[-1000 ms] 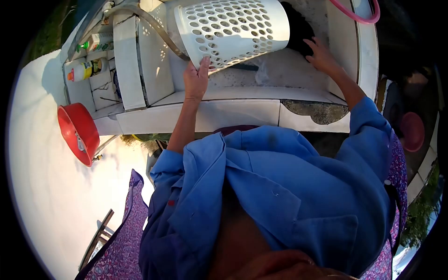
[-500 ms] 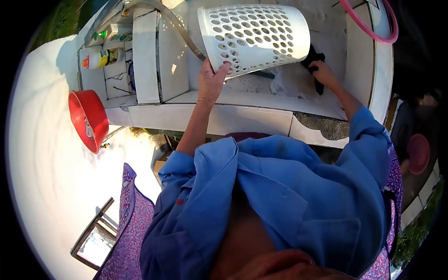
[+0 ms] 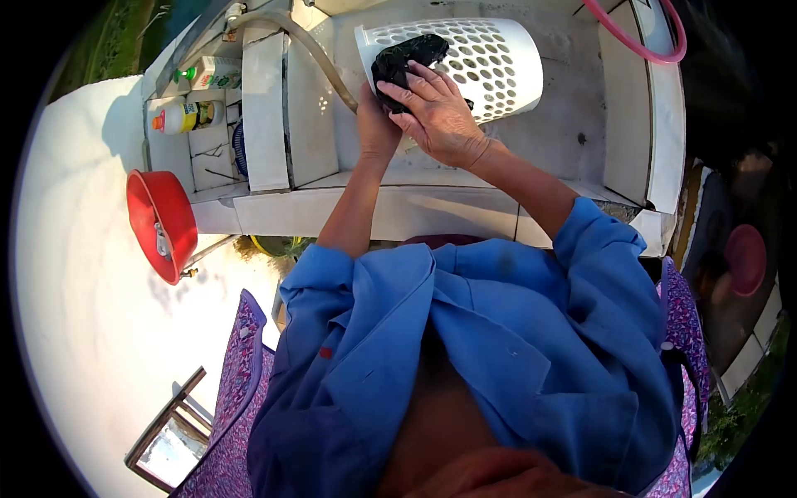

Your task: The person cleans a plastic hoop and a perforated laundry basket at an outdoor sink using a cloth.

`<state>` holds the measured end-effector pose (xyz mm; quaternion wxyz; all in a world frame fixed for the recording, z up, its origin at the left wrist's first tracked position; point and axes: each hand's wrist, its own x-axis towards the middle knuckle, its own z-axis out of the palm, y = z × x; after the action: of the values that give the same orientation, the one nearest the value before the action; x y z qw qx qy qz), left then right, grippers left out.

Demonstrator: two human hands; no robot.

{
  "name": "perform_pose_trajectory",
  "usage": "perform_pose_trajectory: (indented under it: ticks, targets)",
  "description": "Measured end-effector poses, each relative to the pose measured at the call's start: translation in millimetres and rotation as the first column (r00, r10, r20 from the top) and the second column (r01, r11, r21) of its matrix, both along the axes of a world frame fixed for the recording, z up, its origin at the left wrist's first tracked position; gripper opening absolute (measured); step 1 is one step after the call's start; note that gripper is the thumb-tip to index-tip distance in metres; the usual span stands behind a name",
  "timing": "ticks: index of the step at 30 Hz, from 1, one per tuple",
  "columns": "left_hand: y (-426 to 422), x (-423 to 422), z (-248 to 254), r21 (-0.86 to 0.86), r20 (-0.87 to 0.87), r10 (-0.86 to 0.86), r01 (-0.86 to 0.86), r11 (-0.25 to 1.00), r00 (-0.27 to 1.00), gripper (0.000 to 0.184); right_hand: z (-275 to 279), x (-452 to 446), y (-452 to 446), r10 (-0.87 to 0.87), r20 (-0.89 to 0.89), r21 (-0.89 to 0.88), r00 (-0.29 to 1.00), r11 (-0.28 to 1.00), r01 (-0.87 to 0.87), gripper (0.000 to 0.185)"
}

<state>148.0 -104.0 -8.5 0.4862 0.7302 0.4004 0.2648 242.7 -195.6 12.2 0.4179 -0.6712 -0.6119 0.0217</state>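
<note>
A white plastic basket [image 3: 510, 70] with rows of round holes lies on its side in the tiled basin. My left hand [image 3: 378, 129] grips it near the rim at its left end; the fingertips are hidden behind the black cloth and the basket. With bent fingers, my right hand [image 3: 444, 120] holds a bunched, wet-looking black cloth [image 3: 405, 62] against the basket's outer wall, close to the left hand.
The basin's front ledge [image 3: 398, 212] runs between my body and the basket. A hose [image 3: 320, 54] hangs in from the left. Bottles [image 3: 187, 116] lie in a side compartment, with a red tub [image 3: 170, 220] below them. A pink ring-shaped rim [image 3: 635, 46] shows at upper right.
My right hand has carried the black cloth from the basin floor at the right, leftward and up onto the basket. My left hand stays at the basket's left end.
</note>
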Motion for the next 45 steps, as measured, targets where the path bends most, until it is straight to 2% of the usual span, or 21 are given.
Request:
perform_pose_trajectory:
  ticks: [1,5,6,11,13,15,17,18,19,21,23,26,28,29,31,32,35,39,43,44,45]
  targets:
    - [1,-5,-15,0.291,0.054,-0.06,0.041,0.956,0.997,0.028,-15,-7,16,-0.082,0.143,0.022,0.986,0.997,0.079,0.041]
    - [-11,-3,4,0.247,-0.077,0.027,-0.008,0.969,0.997,0.024,-28,18,39,-0.101,0.194,0.015,0.976,0.995,0.1,0.035]
    - [-15,1,5,-0.194,0.107,0.069,-0.048,0.98,0.992,0.027,-31,35,39,-0.102,0.252,0.046,0.962,0.995,0.094,0.036]
    - [-27,6,14,-0.108,0.091,0.114,-0.104,0.989,0.989,0.022,-18,107,50,-0.269,0.155,0.055,0.951,0.963,0.263,0.024]
    - [-27,6,12,-0.108,0.123,0.104,-0.091,0.99,0.987,0.022,-25,142,55,-0.383,0.194,-0.392,0.903,0.814,0.429,0.026]
    - [-35,4,12,-0.029,0.08,0.096,-0.094,0.995,0.992,0.022,-78,208,52,-0.358,0.236,-0.441,0.903,0.789,0.428,0.026]
    - [-38,2,7,-0.11,0.124,0.109,-0.095,0.989,0.986,0.022,-87,240,12,-0.468,0.1,-0.714,0.878,0.581,0.391,0.026]
    - [-38,2,6,-0.141,0.121,0.123,-0.105,0.984,0.985,0.023,-119,261,-16,-0.244,0.25,-0.654,0.937,0.671,0.35,0.031]
    - [-38,3,5,-0.175,0.116,0.141,-0.12,0.977,0.983,0.023,-126,263,-39,-0.267,0.154,-0.761,0.951,0.582,0.287,0.033]
    - [-38,3,6,-0.219,0.097,0.155,-0.13,0.967,0.983,0.024,-164,260,-90,-0.264,0.307,-0.719,0.914,0.566,0.404,0.037]
    - [-39,1,6,-0.235,0.169,0.112,-0.071,0.969,0.979,0.023,-199,244,-123,-0.328,0.411,-0.761,0.851,0.39,0.518,0.042]
    - [-37,-10,-8,-0.166,0.147,0.035,-0.011,0.986,0.989,0.024,-168,182,-127,-0.361,0.351,-0.777,0.864,0.404,0.484,0.047]
    - [-28,-15,-8,-0.178,0.096,-0.05,0.067,0.982,0.994,0.025,-168,162,-128,-0.056,0.163,-0.842,0.985,0.513,0.168,0.045]
    - [-24,-19,-7,-0.195,0.048,-0.134,0.141,0.971,0.99,0.026,-166,161,-128,-0.055,0.161,-0.843,0.985,0.511,0.166,0.045]
    - [-13,-15,13,-0.378,-0.034,-0.138,0.115,0.919,0.99,0.028,-157,164,-127,-0.132,-0.251,-0.802,0.959,0.584,-0.129,0.039]
    - [-8,-12,24,-0.544,-0.114,-0.15,0.065,0.837,0.982,0.029,-151,163,-128,-0.188,-0.294,-0.713,0.937,0.697,-0.084,0.032]
    - [10,1,29,-0.486,-0.035,-0.041,0.019,0.874,0.999,0.028,-52,143,-121,-0.28,-0.407,-0.626,0.87,0.778,-0.042,0.032]
    - [7,21,17,-0.279,0.16,-0.035,0.079,0.957,0.987,0.023,13,102,-107,-0.187,-0.358,-0.357,0.915,0.933,0.051,0.035]
    - [-13,19,8,-0.142,0.097,-0.058,0.071,0.987,0.994,0.021,20,46,-54,0.004,-0.337,-0.16,0.941,0.985,-0.062,0.044]
    - [-16,15,10,-0.137,0.063,-0.053,0.062,0.989,0.997,0.021,9,34,-35,0.067,-0.186,-0.088,0.98,0.992,-0.085,0.044]
    - [-12,1,-12,0.278,-0.09,-0.105,0.127,0.952,0.99,0.022,-5,26,-15,0.119,-0.024,-0.02,0.993,0.993,-0.119,0.043]
